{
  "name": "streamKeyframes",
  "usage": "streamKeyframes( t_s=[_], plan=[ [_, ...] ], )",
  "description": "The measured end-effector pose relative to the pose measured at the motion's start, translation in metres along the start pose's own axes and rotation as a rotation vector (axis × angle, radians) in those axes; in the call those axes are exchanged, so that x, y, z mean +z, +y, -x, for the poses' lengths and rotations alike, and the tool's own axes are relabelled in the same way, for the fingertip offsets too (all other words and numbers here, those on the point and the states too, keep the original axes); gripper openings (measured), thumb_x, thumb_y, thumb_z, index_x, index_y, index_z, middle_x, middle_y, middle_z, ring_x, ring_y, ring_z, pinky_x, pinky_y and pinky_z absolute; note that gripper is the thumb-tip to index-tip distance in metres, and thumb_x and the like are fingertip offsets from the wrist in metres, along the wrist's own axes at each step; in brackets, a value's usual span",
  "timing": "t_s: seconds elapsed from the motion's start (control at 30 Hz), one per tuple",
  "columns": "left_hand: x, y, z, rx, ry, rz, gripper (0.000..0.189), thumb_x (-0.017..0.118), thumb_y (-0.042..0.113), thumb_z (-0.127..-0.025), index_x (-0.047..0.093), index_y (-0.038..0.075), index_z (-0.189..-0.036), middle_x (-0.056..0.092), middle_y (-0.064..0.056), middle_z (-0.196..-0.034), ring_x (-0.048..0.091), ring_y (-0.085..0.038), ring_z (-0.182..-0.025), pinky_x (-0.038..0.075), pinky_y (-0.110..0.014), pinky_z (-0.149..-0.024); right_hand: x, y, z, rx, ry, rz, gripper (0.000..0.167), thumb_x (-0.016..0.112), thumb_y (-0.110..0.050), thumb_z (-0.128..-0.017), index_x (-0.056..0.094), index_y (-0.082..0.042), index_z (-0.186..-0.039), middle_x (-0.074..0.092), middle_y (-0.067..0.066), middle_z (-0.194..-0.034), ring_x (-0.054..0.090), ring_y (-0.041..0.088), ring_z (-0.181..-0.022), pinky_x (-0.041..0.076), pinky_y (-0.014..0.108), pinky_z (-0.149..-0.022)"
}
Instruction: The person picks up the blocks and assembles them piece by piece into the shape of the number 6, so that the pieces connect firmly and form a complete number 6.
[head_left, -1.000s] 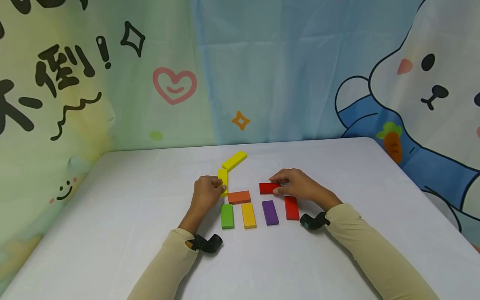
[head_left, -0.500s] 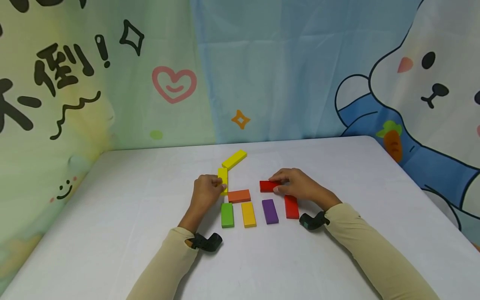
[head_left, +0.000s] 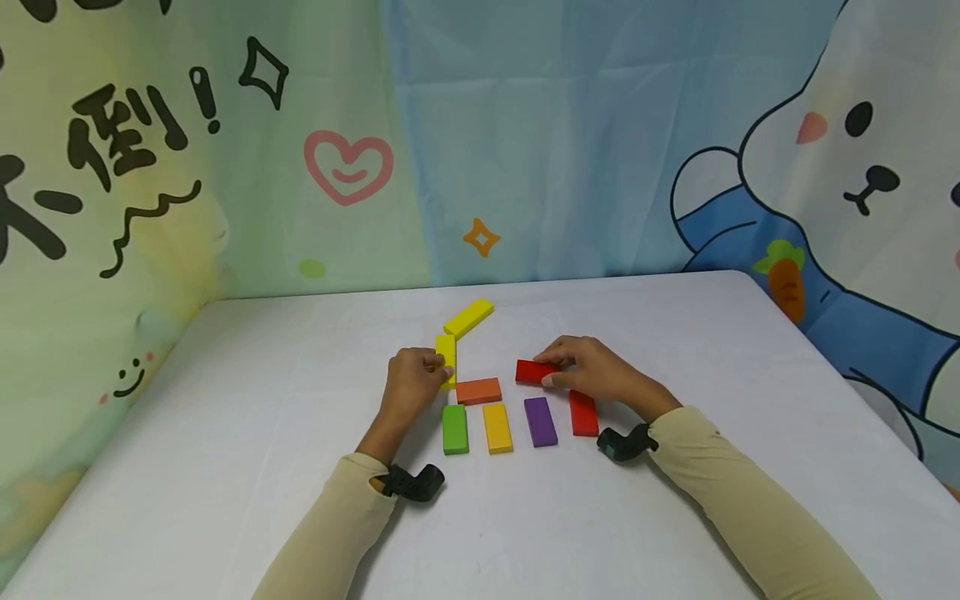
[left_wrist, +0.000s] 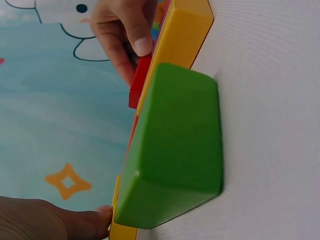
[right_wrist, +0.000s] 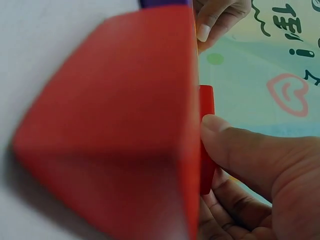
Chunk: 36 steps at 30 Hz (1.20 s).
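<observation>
My left hand (head_left: 412, 379) holds an upright-lying yellow block (head_left: 446, 343) by its sides, its thumb tip against the block in the left wrist view. Another yellow block (head_left: 468, 317) lies slanted at its far end, and an orange block (head_left: 478, 392) lies crosswise by its near end. On the other side, my right hand (head_left: 588, 367) pinches a red block (head_left: 528, 372) between thumb and fingers; the fingers hide its right part. The right wrist view shows the thumb on this red block (right_wrist: 206, 180). A second red block (head_left: 583, 414) lies just nearer, below that hand.
Along the near side lie a green block (head_left: 454, 430), an orange-yellow block (head_left: 498, 428) and a purple block (head_left: 541, 422), spaced apart in a row with the second red one. All are on a white-covered table (head_left: 247, 467). A printed curtain (head_left: 540, 150) hangs behind it.
My right hand has shifted the red block slightly left, and the block is now a little turned. The left hand stays at the yellow block; the other blocks keep their places.
</observation>
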<state>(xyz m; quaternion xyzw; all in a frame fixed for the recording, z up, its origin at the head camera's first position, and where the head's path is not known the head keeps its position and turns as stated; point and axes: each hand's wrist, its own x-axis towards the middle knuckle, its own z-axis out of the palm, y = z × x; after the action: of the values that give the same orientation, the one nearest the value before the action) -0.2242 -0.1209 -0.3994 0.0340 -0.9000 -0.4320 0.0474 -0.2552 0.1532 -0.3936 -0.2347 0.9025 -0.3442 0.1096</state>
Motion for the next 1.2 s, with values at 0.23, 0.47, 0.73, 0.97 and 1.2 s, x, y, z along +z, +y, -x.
streamKeyframes(
  t_s=[0.23, 0.47, 0.73, 0.97, 1.2],
  plan=[
    [0.001, -0.002, -0.001, 0.024, 0.011, 0.003, 0.025, 0.072, 0.005, -0.087, 0.071, -0.007, -0.109, 0.065, -0.018, -0.12, 0.058, -0.03, -0.115, 0.055, -0.034, -0.081, 0.003, -0.005, 0.001, -0.003, -0.023, 0.004, 0.038, 0.074, -0.014, -0.087, 0.068, -0.012, -0.125, 0.064, 0.002, -0.114, 0.055, 0.024, -0.109, 0.051, 0.04, -0.091],
    [0.002, -0.002, -0.002, 0.01, 0.003, -0.001, 0.027, 0.072, 0.006, -0.088, 0.07, -0.006, -0.112, 0.064, -0.017, -0.121, 0.057, -0.028, -0.117, 0.055, -0.034, -0.082, 0.006, -0.007, 0.001, -0.027, -0.049, 0.017, 0.037, 0.074, -0.015, -0.088, 0.069, -0.012, -0.124, 0.064, 0.0, -0.113, 0.057, 0.022, -0.107, 0.05, 0.04, -0.092],
    [0.001, -0.001, -0.001, 0.012, 0.002, 0.0, 0.027, 0.071, 0.006, -0.088, 0.07, -0.006, -0.112, 0.064, -0.017, -0.121, 0.057, -0.029, -0.118, 0.055, -0.035, -0.083, 0.01, -0.012, 0.001, -0.058, -0.056, 0.031, 0.035, 0.074, -0.014, -0.087, 0.069, -0.011, -0.123, 0.064, 0.0, -0.111, 0.059, 0.021, -0.104, 0.05, 0.039, -0.091],
    [0.001, -0.001, -0.001, 0.016, 0.009, -0.018, 0.028, 0.072, 0.007, -0.088, 0.07, -0.006, -0.113, 0.065, -0.016, -0.119, 0.057, -0.028, -0.118, 0.054, -0.036, -0.086, 0.011, -0.014, 0.001, -0.053, -0.071, 0.031, 0.035, 0.075, -0.014, -0.087, 0.07, -0.012, -0.121, 0.064, -0.001, -0.11, 0.06, 0.021, -0.104, 0.05, 0.039, -0.092],
    [0.002, -0.002, -0.001, 0.021, 0.008, -0.015, 0.028, 0.072, 0.007, -0.088, 0.07, -0.006, -0.113, 0.065, -0.016, -0.12, 0.057, -0.028, -0.117, 0.054, -0.035, -0.085, 0.011, -0.016, 0.001, -0.051, -0.092, 0.024, 0.034, 0.075, -0.015, -0.086, 0.071, -0.013, -0.12, 0.064, -0.002, -0.108, 0.06, 0.021, -0.102, 0.049, 0.04, -0.091]
  ],
)
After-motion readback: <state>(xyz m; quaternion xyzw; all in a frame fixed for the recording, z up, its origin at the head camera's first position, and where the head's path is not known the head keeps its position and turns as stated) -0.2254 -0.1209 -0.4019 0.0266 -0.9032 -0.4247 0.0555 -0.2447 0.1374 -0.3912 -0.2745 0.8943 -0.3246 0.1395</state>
